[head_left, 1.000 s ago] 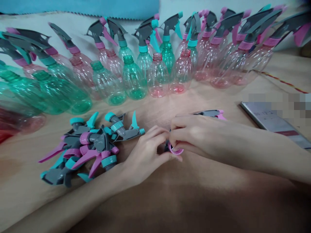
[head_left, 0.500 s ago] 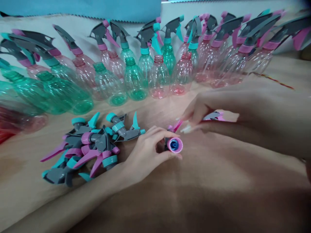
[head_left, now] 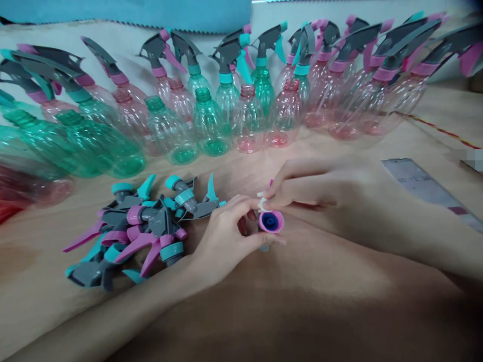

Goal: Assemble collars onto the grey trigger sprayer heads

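Note:
My left hand (head_left: 230, 229) is closed round a trigger spray head with a pink collar (head_left: 281, 221). The collar's open end faces me and shows a dark blue inside. My right hand (head_left: 302, 186) is closed in a pinch at the upper side of this spray head, its fingertips against the left forefinger. A bit of pink (head_left: 271, 182) peeks out behind the right fingers; the rest of the head is hidden by both hands. Left of my hands lies a pile of loose grey spray heads (head_left: 154, 221) with pink or turquoise collars and triggers.
Behind my hands stand open green (head_left: 211, 125) and pink (head_left: 283, 118) bottles. Further back are several bottles with spray heads fitted (head_left: 226, 70). A flat, pale printed strip (head_left: 422, 183) lies at the right, near a red-and-yellow cord (head_left: 433, 125).
My right hand has moved left and down, from the pink trigger to beside the collar. The printed strip at the right has come into view. My left hand has barely moved.

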### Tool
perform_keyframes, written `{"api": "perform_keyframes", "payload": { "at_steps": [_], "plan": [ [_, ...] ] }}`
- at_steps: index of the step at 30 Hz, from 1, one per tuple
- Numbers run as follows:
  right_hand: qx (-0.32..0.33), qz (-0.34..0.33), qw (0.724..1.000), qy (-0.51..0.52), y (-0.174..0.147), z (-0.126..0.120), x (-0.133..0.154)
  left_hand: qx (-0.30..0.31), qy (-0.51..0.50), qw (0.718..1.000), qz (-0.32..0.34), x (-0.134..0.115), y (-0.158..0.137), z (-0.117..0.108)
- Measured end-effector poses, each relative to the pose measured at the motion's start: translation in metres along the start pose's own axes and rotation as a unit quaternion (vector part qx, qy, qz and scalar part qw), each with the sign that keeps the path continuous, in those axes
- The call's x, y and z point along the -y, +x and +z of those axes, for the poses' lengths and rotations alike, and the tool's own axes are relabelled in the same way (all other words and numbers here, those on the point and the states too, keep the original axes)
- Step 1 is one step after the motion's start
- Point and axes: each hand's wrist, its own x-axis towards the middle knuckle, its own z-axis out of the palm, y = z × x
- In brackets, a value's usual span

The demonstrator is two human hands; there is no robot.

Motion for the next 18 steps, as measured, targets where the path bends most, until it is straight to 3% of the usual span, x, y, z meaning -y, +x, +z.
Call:
{"api": "perform_keyframes", "payload": {
  "at_steps": [6,18],
  "plan": [
    [0.048,0.017,0.997,0.061,-0.002,0.007,-0.002,-0.042,-0.026,0.999,-0.015,0.003,0.0,-0.002],
    [0.084,0.037,0.993,0.072,-0.01,0.014,-0.003,-0.05,-0.004,0.999,-0.008,0.002,-0.001,-0.004]
  ]
}}
